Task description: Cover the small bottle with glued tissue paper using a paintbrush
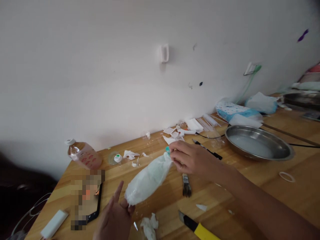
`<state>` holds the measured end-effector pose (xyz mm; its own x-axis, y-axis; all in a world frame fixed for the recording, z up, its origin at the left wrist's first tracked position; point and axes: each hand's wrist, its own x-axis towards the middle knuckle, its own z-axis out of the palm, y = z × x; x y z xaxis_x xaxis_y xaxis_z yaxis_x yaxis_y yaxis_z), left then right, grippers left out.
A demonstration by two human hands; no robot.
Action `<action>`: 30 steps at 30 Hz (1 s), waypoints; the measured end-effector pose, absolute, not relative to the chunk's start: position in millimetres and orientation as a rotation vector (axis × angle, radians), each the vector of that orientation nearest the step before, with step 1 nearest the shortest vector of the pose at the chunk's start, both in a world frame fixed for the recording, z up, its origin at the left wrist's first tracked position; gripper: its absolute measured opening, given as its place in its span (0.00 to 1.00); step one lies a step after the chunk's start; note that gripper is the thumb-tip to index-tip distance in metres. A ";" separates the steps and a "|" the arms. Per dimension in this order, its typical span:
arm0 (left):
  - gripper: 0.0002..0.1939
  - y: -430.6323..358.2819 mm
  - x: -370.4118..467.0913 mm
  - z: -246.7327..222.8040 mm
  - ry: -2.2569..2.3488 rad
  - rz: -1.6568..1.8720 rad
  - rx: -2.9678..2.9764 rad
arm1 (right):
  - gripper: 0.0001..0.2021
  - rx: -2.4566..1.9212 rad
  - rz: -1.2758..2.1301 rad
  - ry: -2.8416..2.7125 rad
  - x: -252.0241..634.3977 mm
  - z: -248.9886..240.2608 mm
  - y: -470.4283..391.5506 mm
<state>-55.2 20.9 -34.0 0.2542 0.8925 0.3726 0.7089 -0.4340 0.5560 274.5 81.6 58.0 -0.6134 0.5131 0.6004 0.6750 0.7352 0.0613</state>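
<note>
Tilted above the table is a long bottle-like shape wrapped in damp white tissue (148,180), with a bit of teal showing at its upper end. My right hand (187,156) pinches that narrow upper end with closed fingers. At the lower end, my left hand (116,213) grips the wrapped bottle with fingertips partly hidden beneath it, one finger pointing up free. Beneath the bottle lies a crumpled tissue piece (150,226). A dark-bristled brush (186,186) rests below my right hand, and a yellow utility knife (197,226) lies nearer the front edge.
A steel basin (260,143) of cloudy liquid stands at right, tissue packs (237,111) behind it. At left are a pink drink bottle (85,155), a phone (92,200) and a white power bank (54,224). A glue gun (186,132), a black pen-like tool (207,150) and tissue scraps (131,154) lie toward the wall.
</note>
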 end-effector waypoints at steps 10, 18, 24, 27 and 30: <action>0.28 20.9 -57.6 -35.3 1.536 0.818 2.288 | 0.07 -0.941 -0.289 -2.465 278.5 65.6 73.7; 0.25 20.2 -57.6 -36.2 1.553 0.818 2.227 | 0.06 -0.920 -0.303 -2.534 274.8 59.7 74.8; 0.26 20.6 -55.9 -32.8 1.472 0.920 2.158 | 0.07 -0.905 -0.316 -2.534 273.1 54.8 77.5; 0.25 21.5 -54.0 -30.8 1.437 1.029 2.076 | 0.07 -0.885 -0.338 -2.506 273.5 54.0 79.1; 0.25 20.8 -53.5 -30.3 1.437 1.054 2.063 | 0.07 -0.876 -0.364 -2.472 274.4 55.6 79.8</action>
